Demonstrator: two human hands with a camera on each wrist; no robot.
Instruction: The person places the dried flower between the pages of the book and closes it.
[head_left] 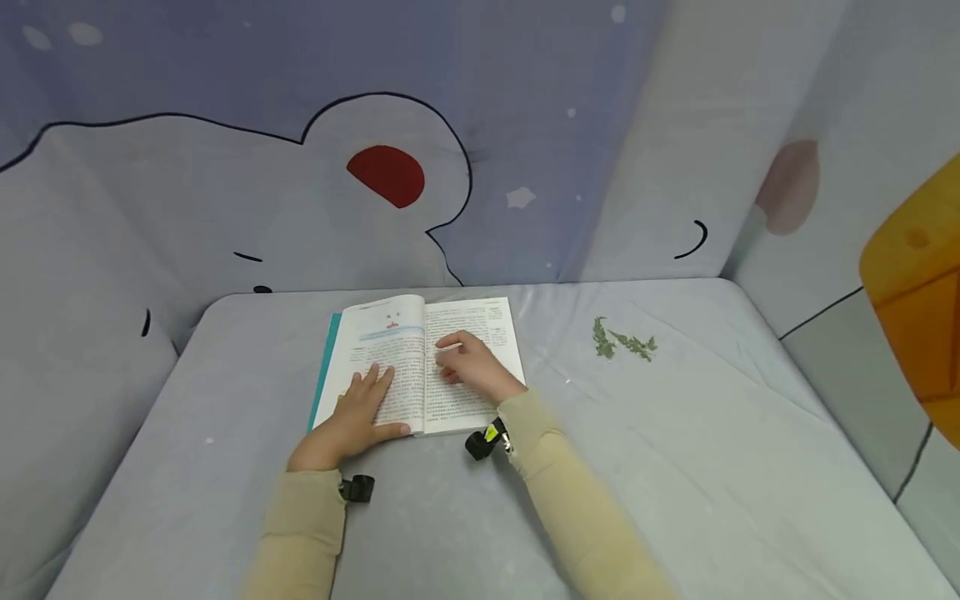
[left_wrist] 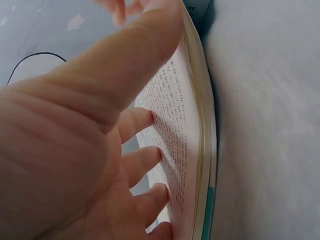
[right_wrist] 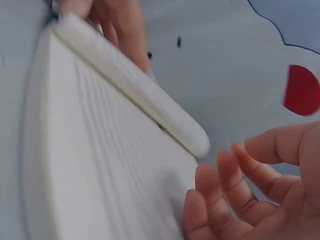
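Note:
An open book (head_left: 472,404) with printed pages and a teal cover edge lies on the cloth-covered surface. My left hand (head_left: 352,421) rests on its left page, fingers spread and thumb along the lower edge near the spine. In the left wrist view, the fingertips (left_wrist: 156,154) touch the printed page. Over the right page is my right hand (head_left: 472,362), its fingers loosely bent. The right wrist view shows that hand (right_wrist: 250,195) with nothing between thumb and fingers, close to the page. Whether its fingertips touch the paper, I cannot tell.
Two green leafy sprigs (head_left: 632,343) lie to the right of the book. The surface (head_left: 675,467) is covered in pale cloth, with a printed fabric wall (head_left: 540,142) behind it. Each wrist carries a small black camera (head_left: 362,488).

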